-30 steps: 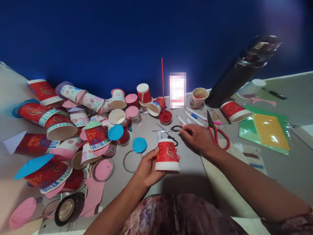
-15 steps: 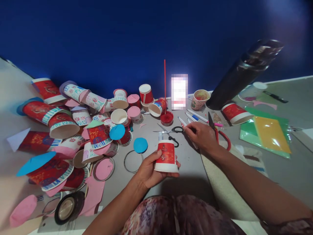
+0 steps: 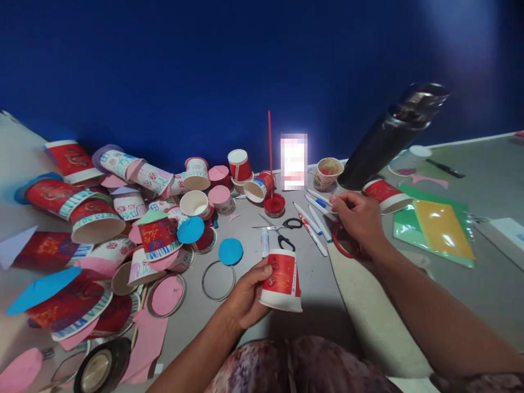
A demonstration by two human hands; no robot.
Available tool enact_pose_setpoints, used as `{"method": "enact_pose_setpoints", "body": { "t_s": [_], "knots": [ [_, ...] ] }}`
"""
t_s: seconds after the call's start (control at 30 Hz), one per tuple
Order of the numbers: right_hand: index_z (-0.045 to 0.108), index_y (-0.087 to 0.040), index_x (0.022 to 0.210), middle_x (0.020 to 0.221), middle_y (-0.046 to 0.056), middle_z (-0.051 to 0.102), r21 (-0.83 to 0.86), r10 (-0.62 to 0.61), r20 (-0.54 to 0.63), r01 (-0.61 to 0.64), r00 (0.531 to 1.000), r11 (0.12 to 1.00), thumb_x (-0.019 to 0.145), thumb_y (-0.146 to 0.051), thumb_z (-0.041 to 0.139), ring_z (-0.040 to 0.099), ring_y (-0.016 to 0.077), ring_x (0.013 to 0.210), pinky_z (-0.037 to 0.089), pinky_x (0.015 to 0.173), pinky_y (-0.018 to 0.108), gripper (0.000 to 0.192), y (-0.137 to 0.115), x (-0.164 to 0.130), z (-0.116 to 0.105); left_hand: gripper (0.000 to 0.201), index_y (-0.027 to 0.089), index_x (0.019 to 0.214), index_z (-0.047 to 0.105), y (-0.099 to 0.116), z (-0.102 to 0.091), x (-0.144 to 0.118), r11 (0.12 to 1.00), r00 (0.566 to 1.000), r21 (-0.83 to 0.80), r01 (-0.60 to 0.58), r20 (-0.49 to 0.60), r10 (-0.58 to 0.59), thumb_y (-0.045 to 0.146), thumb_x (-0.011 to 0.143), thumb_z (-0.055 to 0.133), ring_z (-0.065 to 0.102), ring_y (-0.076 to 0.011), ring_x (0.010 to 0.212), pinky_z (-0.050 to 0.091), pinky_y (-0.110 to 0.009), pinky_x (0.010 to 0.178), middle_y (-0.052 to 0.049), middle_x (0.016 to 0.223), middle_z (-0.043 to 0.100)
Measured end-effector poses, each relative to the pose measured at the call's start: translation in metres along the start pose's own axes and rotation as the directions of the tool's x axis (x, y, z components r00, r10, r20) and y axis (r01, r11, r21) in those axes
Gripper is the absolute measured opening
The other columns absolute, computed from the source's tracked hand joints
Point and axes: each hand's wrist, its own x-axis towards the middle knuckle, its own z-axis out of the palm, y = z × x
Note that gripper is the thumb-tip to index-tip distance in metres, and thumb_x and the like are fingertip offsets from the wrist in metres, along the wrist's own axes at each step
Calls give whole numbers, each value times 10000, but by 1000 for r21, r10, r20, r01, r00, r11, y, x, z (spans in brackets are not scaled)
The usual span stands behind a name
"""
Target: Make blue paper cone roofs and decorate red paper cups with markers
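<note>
Where everything lies on the table

The left hand (image 3: pixel 245 297) holds a paper cup (image 3: pixel 282 280) nearest the person, mouth down. Beyond it lie small scissors (image 3: pixel 282 226); right of those, a row of pens (image 3: pixel 313 221) — then the right hand (image 3: pixel 360 221), over the large scissors (image 3: pixel 344 245). A heap of cups (image 3: pixel 123 218) fills the left side; paper sheets (image 3: pixel 434 229) lie far right, behind them a flask (image 3: pixel 388 136)

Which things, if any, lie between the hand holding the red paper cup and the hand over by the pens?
Between the left hand with the red paper cup and the right hand lie only loose pens and small black-handled scissors, flat on the table.
</note>
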Motion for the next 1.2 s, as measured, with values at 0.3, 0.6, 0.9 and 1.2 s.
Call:
{"method": "enact_pose_setpoints", "body": {
  "t_s": [0.3,0.6,0.9,1.2],
  "knots": [
    [736,-236,752,739,52,748,-320,-30,165,82,986,944,890,-417,593,634,231,685,344,587,308,269,3,4,0,855,156,1347,579,-3,2,-6,973,984,194,122,105,-144,366,596,928,720,-317,973,560,-347,750,-156,1100,723],
    [748,-227,973,988,60,779,-329,-149,309,253,939,910,946,-324,548,691,228,896,439,726,308,224,-1,-5,13,816,198,1258,637,-6,5,-3,922,974,340,185,61,-219,166,489,909,660,-179,811,480,-231,684,-51,955,714],
    [730,-171,1032,1037,124,722,-481,-159,456,393,875,784,999,-330,514,669,274,956,417,675,326,270,-17,-22,18,667,176,1170,667,-8,11,-2,921,986,356,157,-11,-164,151,533,863,605,-129,729,457,-214,659,-10,867,686],
    [711,-176,989,1054,134,703,-577,-135,496,442,858,687,1018,-315,470,660,282,996,408,627,313,279,-26,-24,21,630,148,1148,660,-6,5,-2,984,1000,178,-12,-14,15,277,587,916,684,-195,779,501,-296,737,-62,900,713]
  ]
}}
